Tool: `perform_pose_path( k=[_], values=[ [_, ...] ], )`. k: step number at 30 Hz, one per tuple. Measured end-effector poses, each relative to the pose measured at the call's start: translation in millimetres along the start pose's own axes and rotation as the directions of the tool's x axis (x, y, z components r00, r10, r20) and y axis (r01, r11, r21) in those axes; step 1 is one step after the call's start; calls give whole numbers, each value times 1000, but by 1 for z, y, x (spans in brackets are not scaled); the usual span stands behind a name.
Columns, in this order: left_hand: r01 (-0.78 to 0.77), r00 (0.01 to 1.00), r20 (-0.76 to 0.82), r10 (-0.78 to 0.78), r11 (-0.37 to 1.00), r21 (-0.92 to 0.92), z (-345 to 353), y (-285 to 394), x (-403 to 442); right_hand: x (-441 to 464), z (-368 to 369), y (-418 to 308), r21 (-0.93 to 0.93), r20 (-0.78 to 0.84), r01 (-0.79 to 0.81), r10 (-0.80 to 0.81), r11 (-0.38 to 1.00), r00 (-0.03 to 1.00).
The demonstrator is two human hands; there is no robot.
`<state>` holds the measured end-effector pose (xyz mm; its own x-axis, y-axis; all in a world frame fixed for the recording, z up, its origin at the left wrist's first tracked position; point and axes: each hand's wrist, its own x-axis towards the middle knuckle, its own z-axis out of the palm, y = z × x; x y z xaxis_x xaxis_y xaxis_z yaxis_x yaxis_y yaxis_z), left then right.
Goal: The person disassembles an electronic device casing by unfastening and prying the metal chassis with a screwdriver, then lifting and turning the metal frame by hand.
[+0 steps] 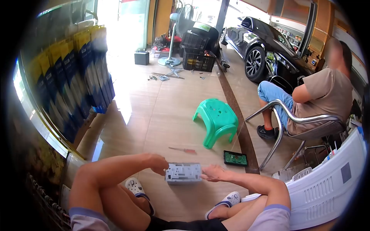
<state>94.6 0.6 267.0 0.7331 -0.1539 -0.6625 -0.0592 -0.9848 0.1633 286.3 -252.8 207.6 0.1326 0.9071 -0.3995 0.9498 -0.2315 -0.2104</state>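
The left hand (159,164) grasped one end of the silver-grey box (183,172), best steadied level, while the right hand (213,173) was at the other, its grip unclear.

No legible lettering, numbers or signs.

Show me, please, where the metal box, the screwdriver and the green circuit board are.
Metal box (183,172): head view, on its top face.
Screwdriver (188,151): head view, on its reddish handle.
Green circuit board (235,158): head view, middle of its face.
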Motion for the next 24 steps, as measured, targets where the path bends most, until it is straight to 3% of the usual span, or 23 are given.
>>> perform_pose_path(
  k=[2, 5, 11, 17, 20, 24],
  values=[
    [-5, 1000, -28, 4, 999, -42, 1, -1, -1, -2, -2, -3, 119, -5, -10, 11, 993, 1000],
    [-4, 1000, -12, 4, 1000, -24, 0, 0, 1, -1, -4, -2, 80, 63, -11, 6, 997, 998],
    [-12, 1000, -7, 12, 1000, 7, -3, 2, 3, 7, 12, 8, 33, -16, 88, -87, 996, 996],
    [-20, 999, -37, 20, 1000, -10, 2, 0, 5, 3, -1, 1, -92, 87, -8, 16, 996, 996],
    [-30, 999, -45, 30, 999, -10, 3, -1, 4, 1, 3, 3, 91, 20, 17, -19, 996, 1000],
    [-2, 1000, 11, 1, 1000, 30, 4, -2, 11, 0, 3, 4, 65, 41, 27, -30, 997, 999]
  ],
)
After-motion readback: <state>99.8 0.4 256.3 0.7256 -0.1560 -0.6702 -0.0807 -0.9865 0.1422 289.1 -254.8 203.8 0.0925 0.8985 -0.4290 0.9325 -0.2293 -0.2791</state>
